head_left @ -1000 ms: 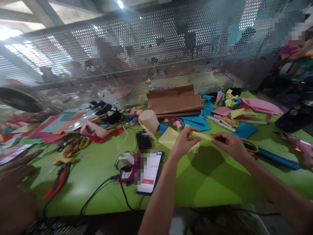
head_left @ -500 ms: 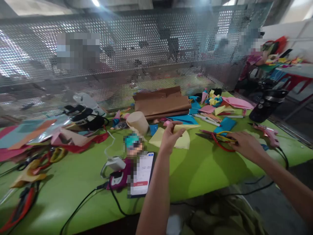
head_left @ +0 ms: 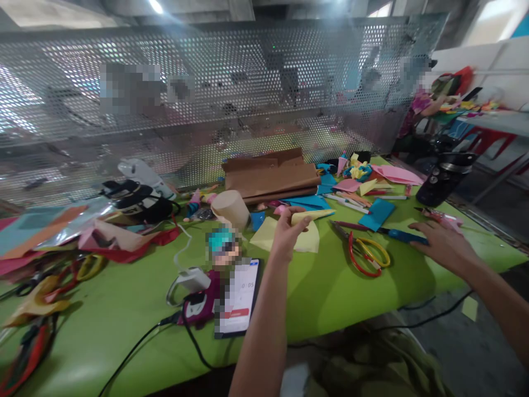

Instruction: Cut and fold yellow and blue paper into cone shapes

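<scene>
My left hand (head_left: 288,234) is closed in a pinch on a rolled piece of pale yellow paper (head_left: 316,214), its narrow end pointing right. Flat on the table beneath that hand lies a larger yellow paper sheet (head_left: 263,234). My right hand (head_left: 448,248) hovers low over the right side, fingers stretched out, beside a tool with a blue handle (head_left: 407,237). Just beyond it, partly hidden, is a pink glue gun (head_left: 444,219). Scissors with red and yellow handles (head_left: 369,255) lie on the table between the two hands.
A phone (head_left: 238,298) and a purple power strip (head_left: 201,306) with cables lie left of my left arm. Brown paper (head_left: 270,179), a tape roll (head_left: 231,208) and pens (head_left: 349,204) are further back. A dark tumbler (head_left: 444,179) stands at right. A perforated metal screen (head_left: 198,110) closes off the back.
My right hand has let go of the scissors and moved right, to the blue handle and glue gun. My left hand keeps its pinch on the yellow paper.
</scene>
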Demonstrator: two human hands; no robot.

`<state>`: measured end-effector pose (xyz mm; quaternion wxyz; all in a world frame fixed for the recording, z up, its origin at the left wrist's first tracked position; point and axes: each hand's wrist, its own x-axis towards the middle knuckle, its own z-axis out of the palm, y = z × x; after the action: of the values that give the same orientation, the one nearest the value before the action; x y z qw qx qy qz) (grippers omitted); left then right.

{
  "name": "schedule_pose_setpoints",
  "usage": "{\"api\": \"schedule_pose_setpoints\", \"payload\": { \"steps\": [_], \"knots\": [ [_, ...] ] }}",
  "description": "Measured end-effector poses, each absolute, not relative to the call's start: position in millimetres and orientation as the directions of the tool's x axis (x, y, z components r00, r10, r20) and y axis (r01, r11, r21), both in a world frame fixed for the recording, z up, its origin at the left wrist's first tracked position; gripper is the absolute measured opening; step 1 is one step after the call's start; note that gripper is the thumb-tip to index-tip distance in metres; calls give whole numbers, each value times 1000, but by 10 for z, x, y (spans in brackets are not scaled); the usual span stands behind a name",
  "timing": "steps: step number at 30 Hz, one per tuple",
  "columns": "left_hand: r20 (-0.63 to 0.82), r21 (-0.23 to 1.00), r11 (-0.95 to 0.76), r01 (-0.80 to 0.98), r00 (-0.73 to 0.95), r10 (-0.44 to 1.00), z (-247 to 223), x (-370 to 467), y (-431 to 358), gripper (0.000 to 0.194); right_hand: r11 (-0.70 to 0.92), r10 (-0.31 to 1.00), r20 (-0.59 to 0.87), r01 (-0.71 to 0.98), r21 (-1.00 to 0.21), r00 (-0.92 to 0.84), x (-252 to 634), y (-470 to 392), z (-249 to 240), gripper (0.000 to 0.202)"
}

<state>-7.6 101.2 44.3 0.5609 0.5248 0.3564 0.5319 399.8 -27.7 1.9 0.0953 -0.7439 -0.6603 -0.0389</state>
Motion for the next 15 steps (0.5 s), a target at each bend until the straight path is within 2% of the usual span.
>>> {"api": "schedule_pose_setpoints", "payload": {
  "steps": [3, 8, 15],
  "knots": [
    [161, 969, -122, -214, 178, 971, 441, -59, 1010, 43, -89, 987, 125, 990, -105, 102, 4130, -306, -41, 42],
    [162, 972, -128, -199, 165, 973, 443, -37, 994, 44, -12, 992, 120, 991, -137, 29, 4092, -360, 8, 41],
    [143, 980, -113, -166, 182, 973, 397, -26, 1024, 49, 69, 974, 223, 985, -157, -33, 4054, 146, -18, 34]
  ]
}}
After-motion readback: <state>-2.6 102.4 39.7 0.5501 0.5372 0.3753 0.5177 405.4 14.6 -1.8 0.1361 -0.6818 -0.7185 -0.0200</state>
